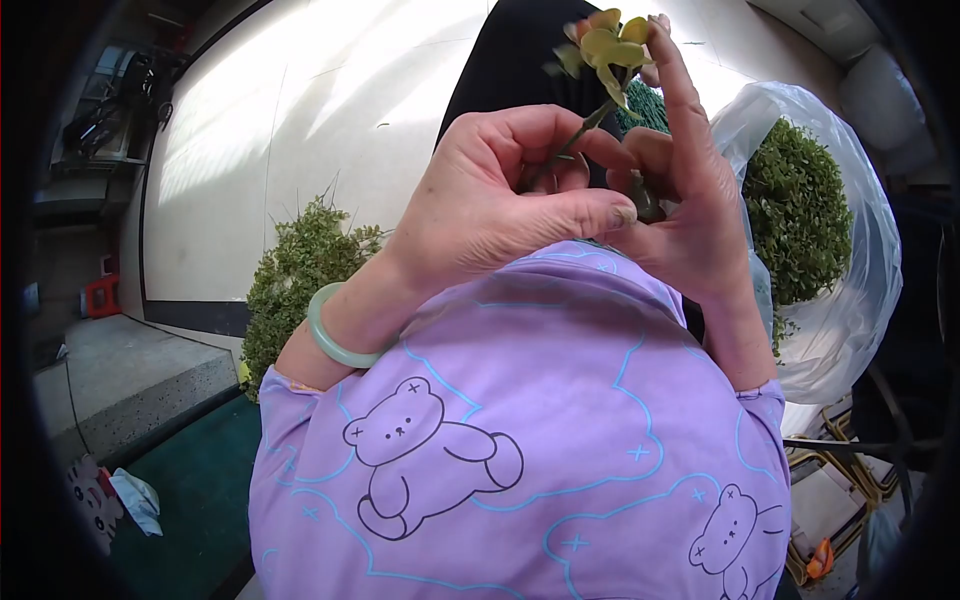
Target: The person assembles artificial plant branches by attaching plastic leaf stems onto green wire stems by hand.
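My left hand pinches the thin green stem of a leafy sprig. The sprig's yellow-green leaves, with a touch of orange, stand up at the top, slightly blurred. Close against it, my right hand has its index finger stretched up beside the leaves. Its thumb and other fingers curl round a small dark green piece, partly hidden, whose kind I cannot make out. The fingertips of both hands meet near the stem's lower part. A bit of dark green mesh-like material shows behind the fingers.
On the right, a clear plastic bag holds bushy green foliage. More foliage lies left of my left forearm. A grey stone step and a red stool-like object are at far left. Pale floor tiles lie ahead.
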